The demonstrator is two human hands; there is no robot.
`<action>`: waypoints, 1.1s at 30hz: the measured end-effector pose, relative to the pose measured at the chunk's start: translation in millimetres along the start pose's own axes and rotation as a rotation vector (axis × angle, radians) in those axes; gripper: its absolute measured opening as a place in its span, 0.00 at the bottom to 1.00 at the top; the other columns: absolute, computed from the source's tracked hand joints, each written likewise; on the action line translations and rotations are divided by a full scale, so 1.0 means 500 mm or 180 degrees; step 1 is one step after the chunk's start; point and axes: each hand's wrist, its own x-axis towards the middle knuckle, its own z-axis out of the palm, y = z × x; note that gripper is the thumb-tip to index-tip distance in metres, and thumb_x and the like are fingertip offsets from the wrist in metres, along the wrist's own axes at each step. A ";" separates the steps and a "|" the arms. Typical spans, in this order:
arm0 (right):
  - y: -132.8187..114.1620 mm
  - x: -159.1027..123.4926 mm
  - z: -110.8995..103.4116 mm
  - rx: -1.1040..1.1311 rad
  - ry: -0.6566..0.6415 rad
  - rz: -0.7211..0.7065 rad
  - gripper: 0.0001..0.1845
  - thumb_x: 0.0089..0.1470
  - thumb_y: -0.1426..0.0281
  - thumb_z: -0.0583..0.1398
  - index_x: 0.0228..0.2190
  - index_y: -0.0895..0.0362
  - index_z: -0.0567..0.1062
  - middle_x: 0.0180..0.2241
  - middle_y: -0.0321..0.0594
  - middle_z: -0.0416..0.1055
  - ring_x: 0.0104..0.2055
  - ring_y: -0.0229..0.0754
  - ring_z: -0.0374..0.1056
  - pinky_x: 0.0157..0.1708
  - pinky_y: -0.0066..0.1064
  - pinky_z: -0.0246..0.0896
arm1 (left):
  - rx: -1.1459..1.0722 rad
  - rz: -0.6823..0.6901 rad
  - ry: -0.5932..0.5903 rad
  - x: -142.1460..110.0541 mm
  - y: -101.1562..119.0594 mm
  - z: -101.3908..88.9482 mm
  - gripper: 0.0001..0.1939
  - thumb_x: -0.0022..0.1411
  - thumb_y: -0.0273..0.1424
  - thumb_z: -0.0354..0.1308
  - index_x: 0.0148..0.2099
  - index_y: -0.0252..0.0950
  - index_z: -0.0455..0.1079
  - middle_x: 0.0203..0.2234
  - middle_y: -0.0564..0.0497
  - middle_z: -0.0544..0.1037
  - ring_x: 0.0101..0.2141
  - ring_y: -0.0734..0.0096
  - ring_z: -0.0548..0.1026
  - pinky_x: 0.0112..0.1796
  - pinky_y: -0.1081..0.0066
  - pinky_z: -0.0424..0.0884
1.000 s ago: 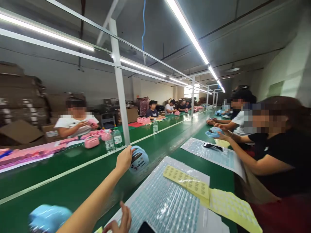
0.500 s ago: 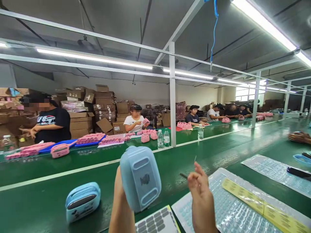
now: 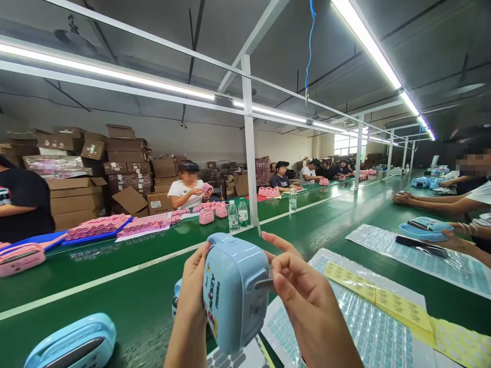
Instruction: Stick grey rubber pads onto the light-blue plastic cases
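Hands meet at the bottom centre of the view, both on one light-blue rounded plastic case [image 3: 235, 291]. The left hand [image 3: 195, 291] grasps the case from its left side, fingers wrapped around the edge that carries printed lettering, and holds it upright above the green conveyor belt [image 3: 126, 296]. The right hand [image 3: 297, 289] is pinched: thumb and forefinger close on a small grey tab [image 3: 263, 284] pressed against the right face of the case, with the other fingers curled loosely above it.

Just below the hands lies a white sheet of grey rounded stickers [image 3: 245, 358], only partly in view. Under and to the right of the right hand spreads a clear plastic sheet of pale-blue round stickers [image 3: 356, 332], and across it, further right, runs a yellow strip of backing paper [image 3: 379, 301]. Well to the left of the left hand, at the lower corner, a second light-blue plastic case [image 3: 72, 345] lies on the belt.

Beyond the hands, across the belt, two clear water bottles [image 3: 237, 215] stand beside a white metal post [image 3: 250, 153]. Further left of these lie pink plastic cases [image 3: 209, 214] and trays of pink parts [image 3: 95, 227], where a seated person in a white shirt [image 3: 187, 189] handles one. Stacked brown cardboard boxes [image 3: 92, 174] stand behind. Far to the right of the right hand, a co-worker's hands [image 3: 450, 240] rest by another blue case [image 3: 424, 228] on a similar sticker sheet.
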 end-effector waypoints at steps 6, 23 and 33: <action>-0.023 -0.016 -0.003 -0.0101 0.0052 -0.0111 0.14 0.57 0.59 0.67 0.26 0.55 0.76 0.61 0.44 0.61 0.56 0.50 0.68 0.50 0.32 0.71 | 0.0044 -0.0307 -0.0061 -0.012 0.013 0.006 0.27 0.26 0.46 0.76 0.23 0.34 0.68 0.19 0.57 0.62 0.22 0.79 0.57 0.21 0.78 0.57; -0.047 -0.040 0.004 -0.0465 0.0166 -0.0341 0.15 0.61 0.58 0.64 0.28 0.54 0.74 0.61 0.48 0.65 0.60 0.55 0.67 0.49 0.34 0.74 | 0.0109 -0.0338 0.0052 -0.032 0.026 0.024 0.31 0.29 0.55 0.72 0.22 0.37 0.64 0.21 0.52 0.69 0.26 0.67 0.70 0.21 0.75 0.64; -0.022 -0.045 0.016 -0.0221 0.0446 -0.0523 0.12 0.59 0.59 0.67 0.29 0.53 0.76 0.60 0.45 0.65 0.57 0.51 0.70 0.52 0.33 0.72 | 0.0102 -0.0221 0.0039 -0.040 0.029 0.022 0.34 0.26 0.58 0.73 0.20 0.35 0.64 0.18 0.56 0.59 0.21 0.79 0.55 0.19 0.77 0.56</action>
